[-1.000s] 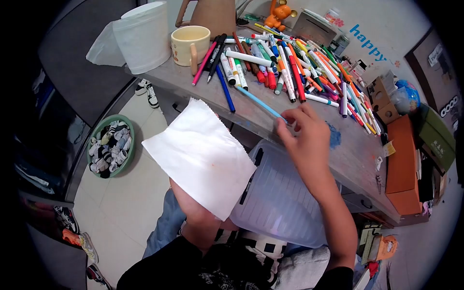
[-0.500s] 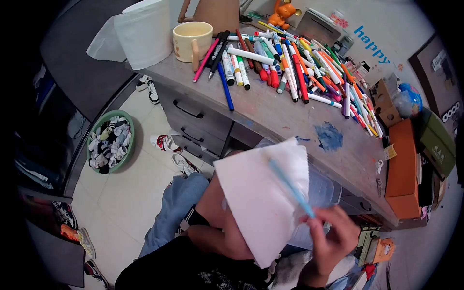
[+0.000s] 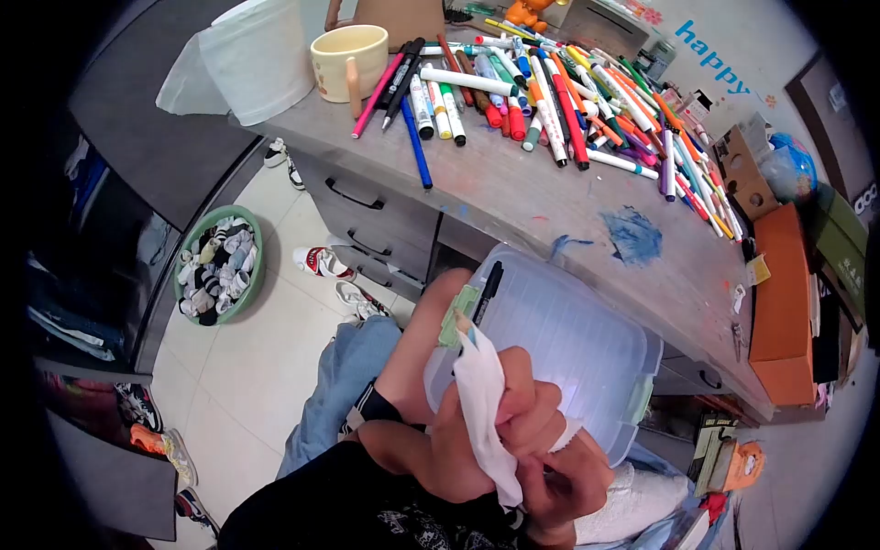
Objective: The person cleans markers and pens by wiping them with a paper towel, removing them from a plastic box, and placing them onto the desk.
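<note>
A white paper tissue [image 3: 480, 380] is folded around a slim light blue pencil-like stick [image 3: 469, 334], whose tan tip sticks out at the top. My left hand [image 3: 449, 446] is closed on the tissue from the left, its fingers partly hidden behind it. From the other side, my right hand [image 3: 550, 449] presses curled fingers against the tissue and the wrapped stick. Beneath both hands lies a translucent plastic storage box [image 3: 559, 321] with green latches, set over my lap. A black pen [image 3: 490, 291] rests on its lid near the left latch.
Many markers [image 3: 559, 101] lie heaped on the grey desk [image 3: 513, 197], beside a cream mug [image 3: 350, 60] and a white tissue roll [image 3: 261, 60]. A green basket of socks [image 3: 220, 266] and several shoes [image 3: 323, 263] are on the floor. An orange box [image 3: 779, 302] stands at right.
The tissue was spread flat, with the blue stick held across it in my right hand. Now it is folded round the stick, both hands grip it, and the box lid shows.
</note>
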`<action>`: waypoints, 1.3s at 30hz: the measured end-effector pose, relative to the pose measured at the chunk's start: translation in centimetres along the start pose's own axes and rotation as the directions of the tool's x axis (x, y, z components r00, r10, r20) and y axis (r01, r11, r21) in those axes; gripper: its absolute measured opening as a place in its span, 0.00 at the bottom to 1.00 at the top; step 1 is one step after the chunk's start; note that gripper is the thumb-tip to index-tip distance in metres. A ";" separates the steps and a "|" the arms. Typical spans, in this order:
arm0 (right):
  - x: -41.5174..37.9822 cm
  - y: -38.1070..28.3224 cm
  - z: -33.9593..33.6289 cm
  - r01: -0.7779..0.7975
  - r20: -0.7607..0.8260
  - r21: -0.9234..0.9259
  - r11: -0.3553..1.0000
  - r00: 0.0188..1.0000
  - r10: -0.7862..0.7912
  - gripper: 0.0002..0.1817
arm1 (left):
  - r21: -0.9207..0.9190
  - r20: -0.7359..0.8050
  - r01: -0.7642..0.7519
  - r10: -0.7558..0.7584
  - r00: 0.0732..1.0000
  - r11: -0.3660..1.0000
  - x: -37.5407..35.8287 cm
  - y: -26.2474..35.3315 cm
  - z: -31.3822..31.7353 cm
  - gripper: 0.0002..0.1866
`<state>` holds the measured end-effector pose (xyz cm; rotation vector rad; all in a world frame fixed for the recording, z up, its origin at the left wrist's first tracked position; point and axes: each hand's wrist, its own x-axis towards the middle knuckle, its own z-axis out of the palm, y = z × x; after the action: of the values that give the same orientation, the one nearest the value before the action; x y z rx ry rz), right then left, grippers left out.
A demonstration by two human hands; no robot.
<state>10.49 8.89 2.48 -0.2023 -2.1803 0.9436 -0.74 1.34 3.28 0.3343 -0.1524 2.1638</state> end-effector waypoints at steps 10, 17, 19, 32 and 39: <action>-1.3 0.8 -0.2 0.021 0.030 -0.009 1.000 0.999 -0.021 0.15 | 0.044 0.063 0.060 -0.063 0.996 0.997 -0.2 -0.2 -0.5 0.18; -2.0 1.0 -0.3 -0.009 0.019 -0.011 1.000 1.000 0.009 0.15 | 0.049 0.132 0.027 -0.034 0.991 0.998 0.5 0.2 -0.7 0.19; -1.9 0.8 -0.3 -0.014 0.022 -0.004 1.000 1.000 0.014 0.14 | 0.053 0.163 0.023 -0.032 0.986 0.998 0.2 0.1 -1.0 0.20; -1.8 1.0 0.1 0.042 -0.007 -0.017 0.999 0.999 -0.043 0.11 | 0.098 0.075 -0.018 0.010 0.997 0.995 0.3 -0.2 -0.6 0.21; -1.3 0.9 0.1 0.054 0.005 -0.004 0.999 0.999 -0.054 0.12 | 0.042 0.055 0.018 -0.021 0.998 0.999 0.7 0.1 -0.6 0.19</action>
<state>11.23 8.91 1.07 -0.1421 -2.1811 0.9106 -1.31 1.92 2.92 0.4186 -0.1347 2.1420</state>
